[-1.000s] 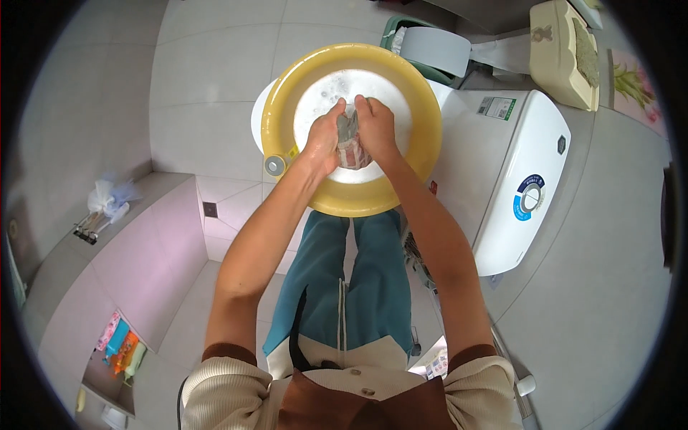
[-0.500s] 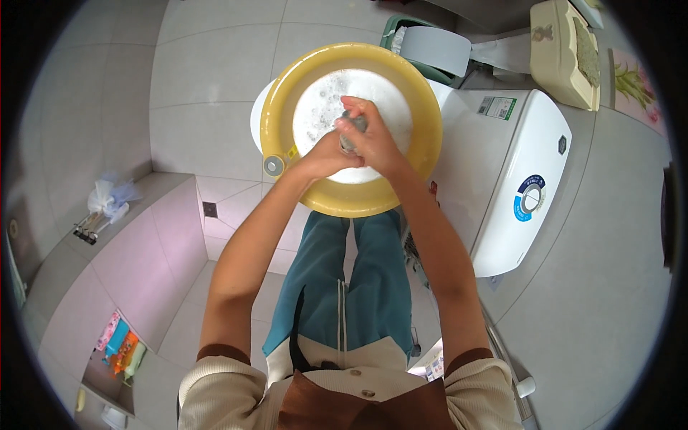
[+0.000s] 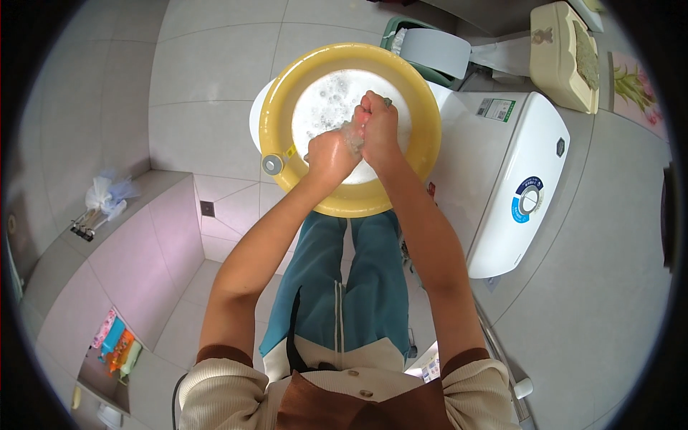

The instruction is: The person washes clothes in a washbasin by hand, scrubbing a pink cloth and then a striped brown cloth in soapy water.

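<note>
The head view (wide fisheye) looks down from above.

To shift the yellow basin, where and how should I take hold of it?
Probably grip the basin by its rim: left hand at the left edge, clear of the round gray cap, right hand at the right, coming from the near side. It is wide, round and holds suds, so opposite grips should keep it level. Both hands hold wet cloth now.

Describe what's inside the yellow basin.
White, bubbly liquid shows in the yellow basin. Over it, the left hand and right hand grip a cloth, mostly covered by them. The liquid hides the bottom.
</note>
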The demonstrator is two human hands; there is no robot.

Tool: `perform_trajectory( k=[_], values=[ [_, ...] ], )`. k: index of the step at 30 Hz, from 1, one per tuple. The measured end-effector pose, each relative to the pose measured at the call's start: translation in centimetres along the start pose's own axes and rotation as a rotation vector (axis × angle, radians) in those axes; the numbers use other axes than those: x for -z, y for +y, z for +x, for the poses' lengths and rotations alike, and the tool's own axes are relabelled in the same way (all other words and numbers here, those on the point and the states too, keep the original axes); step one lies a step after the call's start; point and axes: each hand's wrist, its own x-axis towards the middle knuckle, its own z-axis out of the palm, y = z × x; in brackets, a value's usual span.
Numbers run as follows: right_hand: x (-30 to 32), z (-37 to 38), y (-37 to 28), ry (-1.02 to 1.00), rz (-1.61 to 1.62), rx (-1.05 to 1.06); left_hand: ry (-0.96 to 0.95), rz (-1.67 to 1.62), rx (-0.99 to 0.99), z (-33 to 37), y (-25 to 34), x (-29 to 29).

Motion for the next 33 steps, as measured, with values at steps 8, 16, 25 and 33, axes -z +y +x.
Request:
perform_trajectory(
  k=[8,16,25,33],
  values=[
    [2.2,-0.1,0.4,-0.199,-0.185,0.084,-0.174,-0.774,0.278,0.1,-1.5,0.4],
    [7.0,-0.9,1.8,-0.244,-0.444,0.082,-0.041,-1.510,0.517,1.6,-2.0,2.0],
    [0.1,-4.0,3.8,-0.039,-1.182,0.810,0.120,-1.599,0.638,3.7,-1.0,-0.4],
    [-0.1,-1.1,4.2,0.205,-1.038,0.610,0.093,-1.478,0.808,2.5,-1.7,-0.2]
  ],
)
